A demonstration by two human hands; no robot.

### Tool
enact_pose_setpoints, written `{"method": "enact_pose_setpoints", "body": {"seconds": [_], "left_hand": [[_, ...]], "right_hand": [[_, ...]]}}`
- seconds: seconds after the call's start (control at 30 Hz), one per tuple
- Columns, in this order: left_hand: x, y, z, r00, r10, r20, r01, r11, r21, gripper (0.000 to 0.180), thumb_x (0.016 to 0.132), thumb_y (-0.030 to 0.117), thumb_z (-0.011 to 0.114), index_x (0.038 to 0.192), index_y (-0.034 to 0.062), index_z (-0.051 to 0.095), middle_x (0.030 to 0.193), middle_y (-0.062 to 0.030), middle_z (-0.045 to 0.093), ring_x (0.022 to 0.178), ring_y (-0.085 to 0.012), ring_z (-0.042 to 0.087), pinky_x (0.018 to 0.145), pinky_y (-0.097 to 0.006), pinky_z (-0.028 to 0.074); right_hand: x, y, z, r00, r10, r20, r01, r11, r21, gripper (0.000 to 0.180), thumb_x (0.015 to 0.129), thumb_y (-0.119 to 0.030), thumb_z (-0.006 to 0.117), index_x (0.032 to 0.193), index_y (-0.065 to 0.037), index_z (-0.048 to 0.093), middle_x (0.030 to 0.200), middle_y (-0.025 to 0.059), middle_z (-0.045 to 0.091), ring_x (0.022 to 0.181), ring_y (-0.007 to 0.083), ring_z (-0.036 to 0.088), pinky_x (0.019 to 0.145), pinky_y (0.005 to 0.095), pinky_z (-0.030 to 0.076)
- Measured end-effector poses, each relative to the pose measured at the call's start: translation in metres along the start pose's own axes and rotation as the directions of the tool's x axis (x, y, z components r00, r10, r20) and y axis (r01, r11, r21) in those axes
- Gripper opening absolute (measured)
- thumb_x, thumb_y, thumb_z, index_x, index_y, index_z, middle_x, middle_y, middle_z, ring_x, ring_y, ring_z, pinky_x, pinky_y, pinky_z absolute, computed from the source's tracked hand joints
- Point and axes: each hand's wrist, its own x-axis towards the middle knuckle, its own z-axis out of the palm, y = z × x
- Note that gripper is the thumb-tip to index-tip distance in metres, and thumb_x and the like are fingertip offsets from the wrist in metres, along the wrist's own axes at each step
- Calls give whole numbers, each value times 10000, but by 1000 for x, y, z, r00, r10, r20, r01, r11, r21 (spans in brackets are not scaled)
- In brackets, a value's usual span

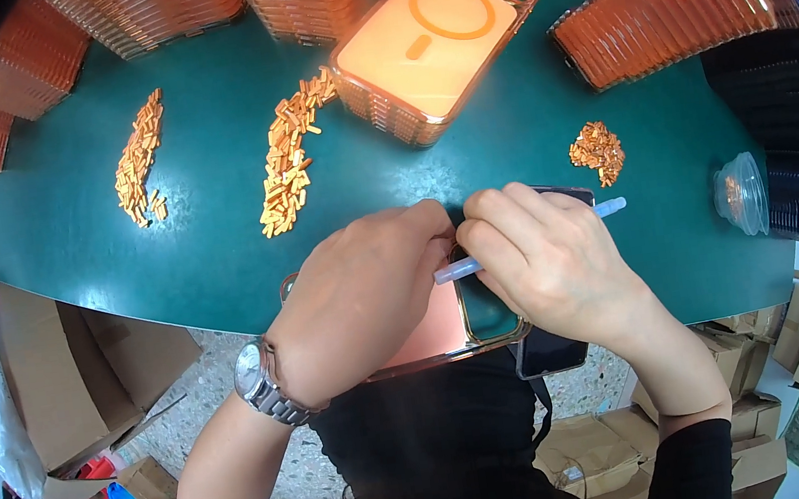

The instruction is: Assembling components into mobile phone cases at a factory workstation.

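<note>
A clear phone case (pixel 426 335) with a gold edge and a peach-pink panel lies near me at the table's front edge. My left hand (pixel 362 275) rests over the case, its fingers closed on the edge by the camera cutout; the fingertips are partly hidden. My right hand (pixel 552 260) is closed around a slim light-blue pen-like tool (pixel 458 269), which slants across the case. The fingertips of both hands meet above the cutout; any small part between them cannot be made out. Beneath my right hand lies a dark smartphone (pixel 553 354), mostly covered.
A stack of orange-backed phone cases (pixel 432 38) stands beyond my hands. Small orange pieces lie in a left pile (pixel 140 168), a middle pile (pixel 284 164) and a right pile (pixel 597 153). More case stacks (pixel 660 3) line the far side; a clear plastic cup (pixel 742 194) sits far right.
</note>
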Motion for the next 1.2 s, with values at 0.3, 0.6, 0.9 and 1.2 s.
{"method": "enact_pose_setpoints", "body": {"seconds": [0.3,0.6,0.9,1.2], "left_hand": [[-19,-3,9,984,115,-136,-87,976,201,82,956,126,675,1001,68,639,903,-133,676,853,-374,674,722,-465,541],[-21,-3,18,956,197,-219,-98,915,392,214,847,142,779,939,90,593,819,-77,607,776,-295,658,675,-439,527],[-19,-6,24,933,224,-283,-92,906,413,167,890,117,753,885,82,589,765,-73,589,725,-280,648,657,-423,526],[-23,-4,26,931,217,-295,-88,914,396,226,906,176,795,900,72,595,794,-71,615,755,-282,648,681,-427,521]], "right_hand": [[0,-8,3,985,131,109,-143,983,117,165,816,-35,692,928,-15,574,876,119,541,819,281,703,617,390,591],[-3,-3,1,982,103,158,-136,966,218,288,778,61,736,1044,12,639,1016,139,605,840,330,681,675,415,589],[-9,-14,-6,985,69,158,-43,986,-162,441,883,-160,730,1268,51,687,1029,56,600,884,184,606,640,298,532],[-9,-23,0,975,185,122,-174,981,-90,326,856,-103,797,1156,15,749,939,53,620,839,213,610,632,326,512]]}}
